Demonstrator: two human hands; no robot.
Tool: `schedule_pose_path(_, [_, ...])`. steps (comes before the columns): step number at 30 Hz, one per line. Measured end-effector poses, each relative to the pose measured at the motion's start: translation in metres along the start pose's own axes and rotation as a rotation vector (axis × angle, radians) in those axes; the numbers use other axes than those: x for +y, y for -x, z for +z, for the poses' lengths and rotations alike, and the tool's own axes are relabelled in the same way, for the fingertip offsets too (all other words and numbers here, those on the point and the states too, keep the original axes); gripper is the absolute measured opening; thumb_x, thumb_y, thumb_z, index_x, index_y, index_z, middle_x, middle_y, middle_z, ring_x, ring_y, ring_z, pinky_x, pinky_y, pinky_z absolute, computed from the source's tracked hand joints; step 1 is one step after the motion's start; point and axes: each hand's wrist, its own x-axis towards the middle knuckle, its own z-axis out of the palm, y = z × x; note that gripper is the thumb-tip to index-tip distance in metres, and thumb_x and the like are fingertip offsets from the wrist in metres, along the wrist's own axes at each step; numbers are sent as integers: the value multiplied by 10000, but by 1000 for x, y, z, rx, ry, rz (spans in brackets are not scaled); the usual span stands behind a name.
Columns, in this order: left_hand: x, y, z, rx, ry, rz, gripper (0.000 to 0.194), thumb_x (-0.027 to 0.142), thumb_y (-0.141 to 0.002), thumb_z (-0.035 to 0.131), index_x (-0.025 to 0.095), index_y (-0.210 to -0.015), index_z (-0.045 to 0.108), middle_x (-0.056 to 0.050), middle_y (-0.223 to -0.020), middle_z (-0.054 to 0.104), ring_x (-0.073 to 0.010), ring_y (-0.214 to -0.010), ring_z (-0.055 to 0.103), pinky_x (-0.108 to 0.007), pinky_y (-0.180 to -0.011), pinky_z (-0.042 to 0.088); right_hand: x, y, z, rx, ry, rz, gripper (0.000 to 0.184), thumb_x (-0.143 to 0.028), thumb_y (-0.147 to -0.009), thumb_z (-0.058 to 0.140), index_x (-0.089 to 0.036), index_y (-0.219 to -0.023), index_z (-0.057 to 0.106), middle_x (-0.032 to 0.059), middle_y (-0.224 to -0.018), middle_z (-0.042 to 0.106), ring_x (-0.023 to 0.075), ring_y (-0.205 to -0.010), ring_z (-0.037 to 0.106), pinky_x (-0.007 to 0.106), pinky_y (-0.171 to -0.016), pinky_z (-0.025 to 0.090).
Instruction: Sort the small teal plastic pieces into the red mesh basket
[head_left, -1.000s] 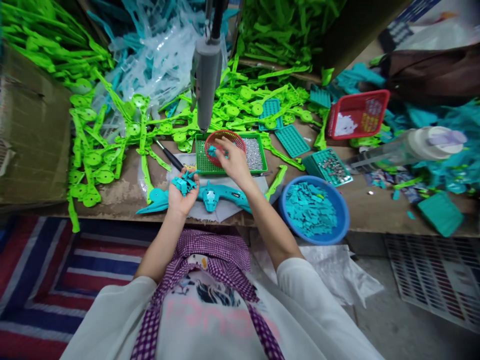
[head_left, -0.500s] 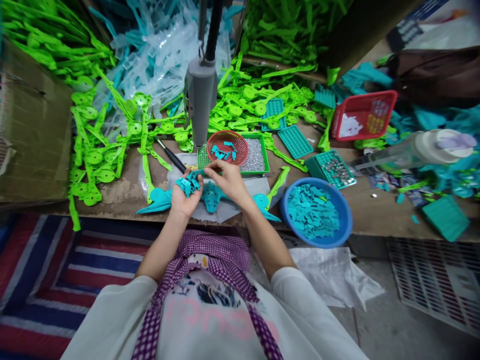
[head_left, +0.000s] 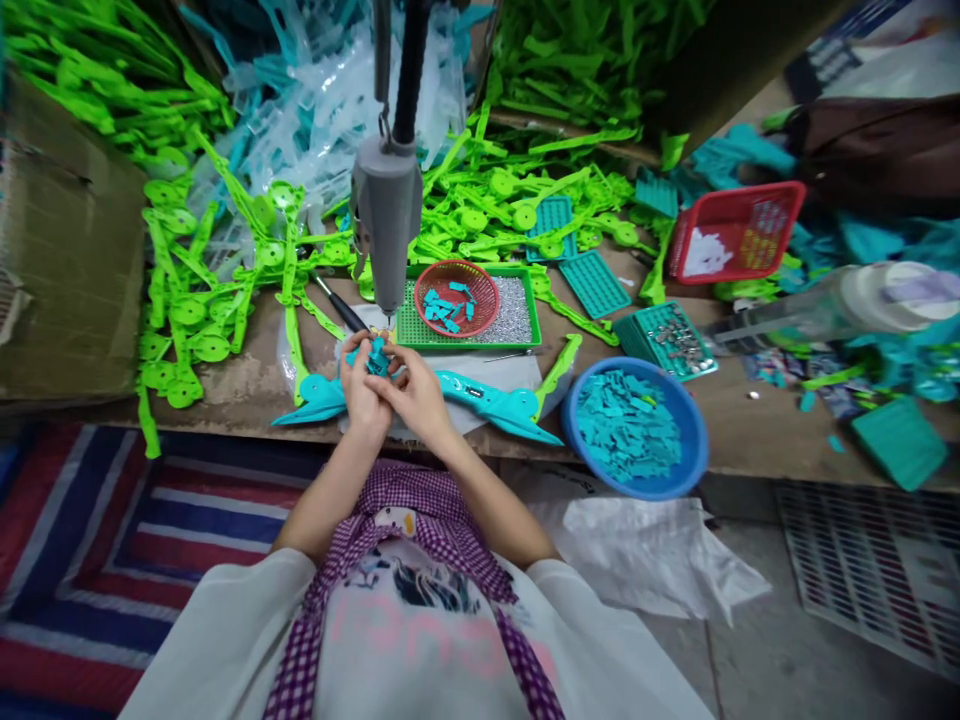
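Note:
A bunch of small teal plastic pieces (head_left: 377, 358) lies cupped in my left hand (head_left: 363, 388), its fingers curled round them. Against it rests my right hand (head_left: 412, 388), with its fingers bent at the pieces; whether it pinches one is hidden. Beneath both hands a long teal bow-shaped plastic part (head_left: 487, 396) lies across the table edge, its middle covered by the hands. Bright green limbs (head_left: 556, 375) are joined to its ends. A grey hanging electric screwdriver (head_left: 386, 215) points down just beyond my fingers.
Past my hands, a red basket (head_left: 480, 328) with teal pieces sits in a green tray (head_left: 534, 335) of small metal screws. A blue bowl (head_left: 696, 440) of teal pieces stands right. Green plastic parts (head_left: 202, 310) heap at left and behind. A black-handled tool (head_left: 345, 308) lies near the screwdriver.
My right hand has moved left and closed in against my left hand, whose fingers have curled up round the teal pieces. The hanging screwdriver appears slightly further left and lower.

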Motion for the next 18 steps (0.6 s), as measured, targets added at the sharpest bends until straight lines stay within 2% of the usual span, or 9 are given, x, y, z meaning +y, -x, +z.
schedule_pose_path(2, [0,1,-1,-1,-14,54,116,149,-862,599,235,-926,641,3,-876,711,-107,-852,677,-205,-757,509,2,-4,0,3,-30,-9,388,-404,-848,648,-227,-1187,583,89,-1120,659,188,-871,622,341,-720,554])
schedule_pose_path(4, [0,2,0,-11,-7,41,110,143,-860,590,232,-897,642,7,-867,706,-106,-849,675,-220,-797,508,2,-9,-4,17,11,-55,349,-355,-862,634,-255,-1194,594,82,-1153,657,196,-932,629,362,-781,560])
schedule_pose_path(7, [2,1,2,-21,73,-61,139,146,-889,530,223,-855,640,8,-835,700,-102,-833,671,-232,-836,508,1,-11,-6,52,93,-123,281,-294,-874,609,-260,-1153,633,81,-1188,657,211,-1039,626,408,-895,539])
schedule_pose_path(10, [9,-1,4,17,163,-190,223,156,-926,452,207,-811,637,2,-779,689,-96,-805,667,-227,-854,506,2,-7,-1,92,15,-99,183,-310,-879,597,-241,-1033,667,63,-1094,696,202,-1019,642,414,-917,531])
schedule_pose_path(13, [17,-3,4,46,184,-276,268,159,-939,413,200,-821,650,-2,-755,684,-99,-786,669,-223,-832,513,4,-5,2,130,-146,17,153,-351,-845,634,-237,-943,662,39,-995,712,179,-905,659,385,-851,552])
schedule_pose_path(18, [23,-5,-1,57,142,-405,252,216,-947,424,216,-968,675,-6,-796,706,-123,-703,661,-231,-646,506,5,-8,0,115,-491,181,241,-409,-766,694,-230,-909,620,-3,-884,694,114,-633,622,284,-594,559])
